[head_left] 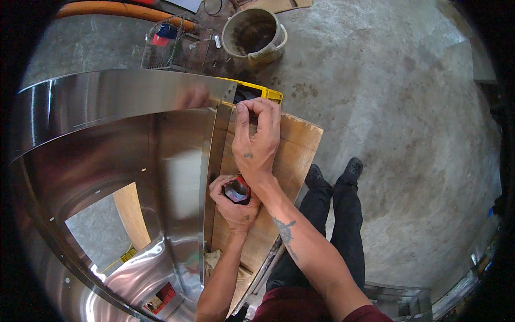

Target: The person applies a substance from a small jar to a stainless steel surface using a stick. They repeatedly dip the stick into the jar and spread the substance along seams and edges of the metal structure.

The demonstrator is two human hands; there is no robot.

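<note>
My left hand [235, 208] is closed around a short, round red-and-black thing [237, 191] with a shiny, hollow-looking end. It is just above the wooden board, and its exact kind is unclear. Farther forward, my right hand [258, 126] crosses in front, thumb and forefinger pinched together near the corner of a large polished sheet-metal piece [123, 95]. Whatever that pinch may hold is too small to make out. The metal piece, with cut-out openings and small holes, fills the left side. Its edge runs along the wooden board [292, 140] under my hands.
A yellow crate [272, 95] sits just beyond the board's far edge. Farther off stand a grey bucket [230, 35] and a wire basket [155, 51] with red and blue items. An orange hose [120, 9] lies at the far left. Concrete floor [407, 139] spreads to the right.
</note>
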